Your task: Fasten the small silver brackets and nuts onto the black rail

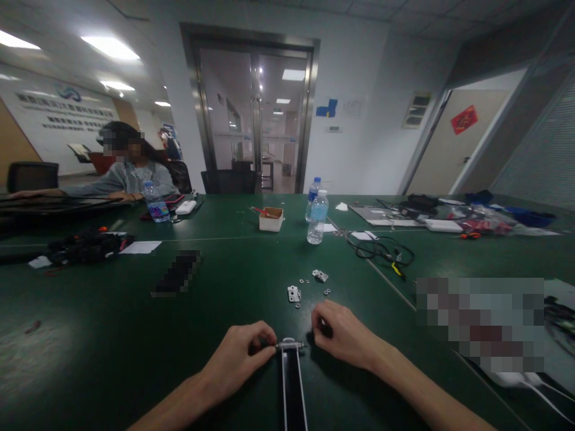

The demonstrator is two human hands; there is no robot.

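Observation:
A long, narrow dark strip with light metal edges (pixel 284 389) runs from the bottom of the view towards the middle. Across its far end sits a small metal roller-like rod (pixel 291 345). My left hand (pixel 245 354) pinches the left end of this rod between thumb and forefinger. On the other side, my right hand (pixel 341 335) is curled closed just off the rod's right end, apart from it; what its fingers may hold is hidden. Beyond the hands lie two metal brackets, one nearer (pixel 293 294) and one farther (pixel 320 275), with several small nuts or washers (pixel 327 292).
Farther off stand a small open box (pixel 271 220) and two water bottles, the front one (pixel 318 218) nearest. Black cables (pixel 381 248) lie right of them. A dark flat object (pixel 177 274) lies left. Across the table at left sits another person (pixel 135 173) beside a third bottle (pixel 155 203).

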